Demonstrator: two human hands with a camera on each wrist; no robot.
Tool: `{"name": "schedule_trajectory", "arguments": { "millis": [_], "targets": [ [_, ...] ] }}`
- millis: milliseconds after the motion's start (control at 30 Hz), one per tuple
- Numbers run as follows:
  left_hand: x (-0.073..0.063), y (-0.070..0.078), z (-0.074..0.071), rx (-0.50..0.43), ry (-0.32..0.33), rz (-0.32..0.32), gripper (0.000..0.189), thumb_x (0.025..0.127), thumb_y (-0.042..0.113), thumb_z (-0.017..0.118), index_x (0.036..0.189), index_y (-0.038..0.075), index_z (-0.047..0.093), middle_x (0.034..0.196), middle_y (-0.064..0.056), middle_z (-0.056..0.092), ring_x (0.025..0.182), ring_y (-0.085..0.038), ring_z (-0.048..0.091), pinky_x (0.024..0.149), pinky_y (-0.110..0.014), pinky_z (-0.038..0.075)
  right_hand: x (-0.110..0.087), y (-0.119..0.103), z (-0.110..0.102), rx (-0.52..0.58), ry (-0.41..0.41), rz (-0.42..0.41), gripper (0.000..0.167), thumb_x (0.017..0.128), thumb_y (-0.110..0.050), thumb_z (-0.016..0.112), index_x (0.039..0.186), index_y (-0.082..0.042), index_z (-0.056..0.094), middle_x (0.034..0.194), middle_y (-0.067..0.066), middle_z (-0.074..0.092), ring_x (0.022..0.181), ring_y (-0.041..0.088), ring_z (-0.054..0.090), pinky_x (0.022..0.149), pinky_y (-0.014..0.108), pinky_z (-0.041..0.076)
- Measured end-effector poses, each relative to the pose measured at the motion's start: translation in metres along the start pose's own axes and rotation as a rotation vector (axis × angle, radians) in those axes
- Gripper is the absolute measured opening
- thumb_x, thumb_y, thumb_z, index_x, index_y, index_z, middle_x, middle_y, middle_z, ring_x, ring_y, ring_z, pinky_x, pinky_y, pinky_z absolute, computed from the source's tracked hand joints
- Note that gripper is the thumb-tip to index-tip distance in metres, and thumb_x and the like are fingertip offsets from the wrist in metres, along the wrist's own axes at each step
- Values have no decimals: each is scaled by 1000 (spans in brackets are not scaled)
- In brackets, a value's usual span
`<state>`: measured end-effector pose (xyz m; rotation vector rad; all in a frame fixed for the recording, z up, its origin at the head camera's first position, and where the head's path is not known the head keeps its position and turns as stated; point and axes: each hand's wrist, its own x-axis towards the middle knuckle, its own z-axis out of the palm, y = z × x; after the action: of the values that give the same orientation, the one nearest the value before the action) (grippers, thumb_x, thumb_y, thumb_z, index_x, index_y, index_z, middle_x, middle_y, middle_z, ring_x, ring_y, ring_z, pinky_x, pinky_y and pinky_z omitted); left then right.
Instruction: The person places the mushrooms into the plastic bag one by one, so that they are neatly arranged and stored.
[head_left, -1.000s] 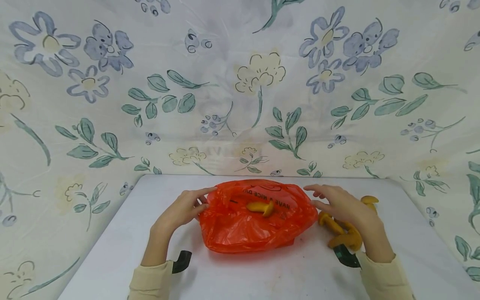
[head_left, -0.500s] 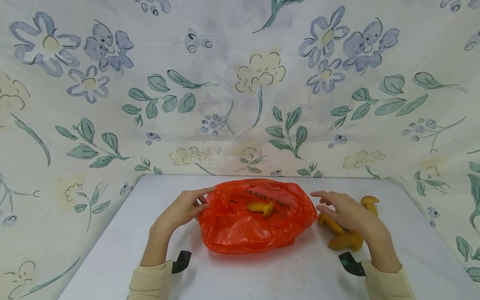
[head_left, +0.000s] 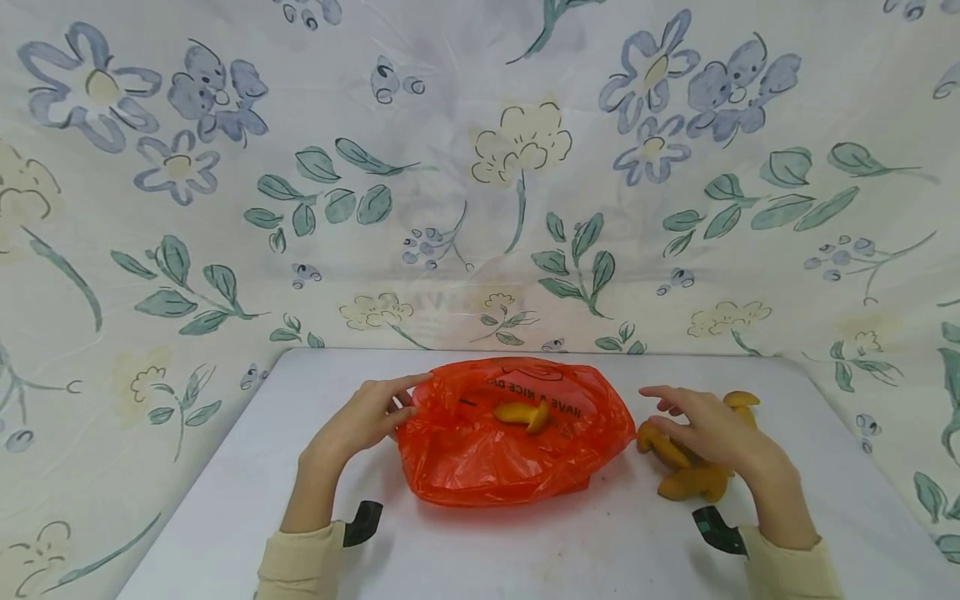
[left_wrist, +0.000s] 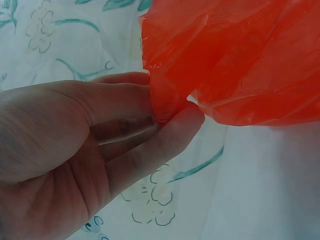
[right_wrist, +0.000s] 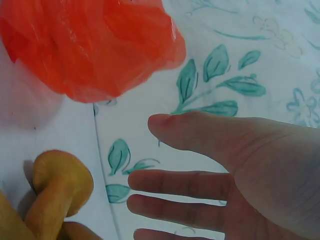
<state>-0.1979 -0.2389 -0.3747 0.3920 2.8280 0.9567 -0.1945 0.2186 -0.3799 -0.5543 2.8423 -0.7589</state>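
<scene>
A red plastic bag (head_left: 502, 475) with dark lettering lies spread open on its side, and one yellow-brown mushroom (head_left: 522, 414) sits in its mouth. My left hand (head_left: 367, 414) pinches the bag's left edge; the left wrist view shows the red film (left_wrist: 170, 95) caught between thumb and fingers. Just off the bag's right side, my right hand (head_left: 705, 427) hovers above a heap of several mushrooms (head_left: 688, 483), which it partly hides. Its fingers are extended with nothing in them. In the right wrist view a mushroom (right_wrist: 62, 182) stands out below the bag, apart from the fingers.
The white table (head_left: 525, 558) meets a flower-printed cloth (head_left: 480, 208) that rises behind and along both sides. A black strap piece (head_left: 363, 523) juts from the left cuff, and another (head_left: 718, 530) from the right cuff.
My right hand has drawn away from the bag's right edge, moving right and slightly down over the mushroom heap. My left hand and the bag have stayed nearly still.
</scene>
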Motion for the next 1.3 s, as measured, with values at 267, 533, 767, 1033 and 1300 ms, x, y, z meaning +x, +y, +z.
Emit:
{"name": "schedule_trajectory", "arguments": {
  "millis": [267, 533, 767, 1033, 1300],
  "targets": [
    [0, 0, 0, 1, 0, -11, 53, 93, 3, 63, 143, 17, 52, 101, -11, 67, 76, -14, 63, 65, -27, 60, -4, 13, -4, 24, -12, 74, 48, 97, -37, 59, 141, -20, 50, 124, 13, 64, 107, 26, 62, 85, 48, 58],
    [0, 0, 0, 0, 2, 1, 53, 93, 3, 63, 143, 17, 52, 100, -11, 67, 75, -14, 63, 66, -28, 61, -7, 22, -8, 41, -15, 92, 53, 97, -43, 58, 143, -17, 49, 126, 16, 63, 112, 32, 60, 88, 53, 56],
    [0, 0, -1, -2, -3, 7, 53, 93, 4, 63, 143, 16, 51, 100, -11, 67, 76, -14, 63, 67, -29, 61, -8, 31, -11, 8, -10, 90, 53, 97, -38, 59, 141, -11, 49, 121, 18, 65, 108, 33, 62, 87, 53, 56],
    [0, -3, -1, -8, -5, 33, 53, 93, 4, 64, 143, 14, 52, 99, -11, 67, 75, -14, 64, 66, -30, 61, -11, 48, -15, -4, 12, 141, 57, 96, -39, 61, 142, -8, 47, 126, 27, 60, 112, 41, 60, 88, 55, 55],
    [-1, -2, -2, -14, -8, 29, 53, 93, 4, 64, 143, 15, 51, 99, -11, 67, 74, -14, 64, 67, -32, 61, -20, 68, -19, -29, 53, 159, 59, 94, -34, 64, 141, -4, 46, 127, 31, 57, 113, 47, 56, 84, 57, 55]
  ]
}}
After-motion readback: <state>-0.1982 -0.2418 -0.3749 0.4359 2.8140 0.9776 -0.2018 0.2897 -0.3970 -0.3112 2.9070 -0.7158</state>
